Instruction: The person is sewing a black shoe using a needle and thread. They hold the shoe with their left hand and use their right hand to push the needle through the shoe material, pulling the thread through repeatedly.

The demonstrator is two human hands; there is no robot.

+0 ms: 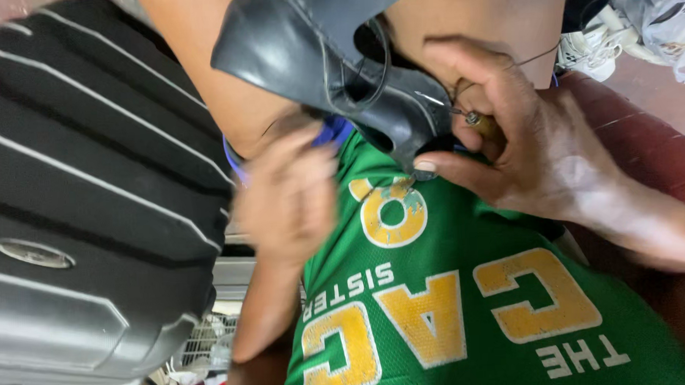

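Item: 1 black leather shoe [330,56], upper centre of the view, resting against the person's bare knees and lying above a green jersey [468,302] with yellow lettering.

Right hand [523,141]: fingers curled close around a small awl-like tool [480,122] with a brownish handle, its tip at the shoe's edge; thumb pressed to the shoe's lower rim. 1 thin thread [535,57] runs up from the tool.

Left hand [286,194]: blurred, beneath the shoe, fingers loosely bent; whether it actually grips the shoe cannot be told.

Surroundings: 1 dark ribbed hard-shell suitcase [85,209] fills the left side, just beside the left hand. 1 strip of blue [329,131] shows under the shoe. Pale shoes [599,47] lie in a heap at upper right, well apart, near red-brown flooring [644,144]. Mixed clutter [197,364] sits at bottom left, too small to identify.
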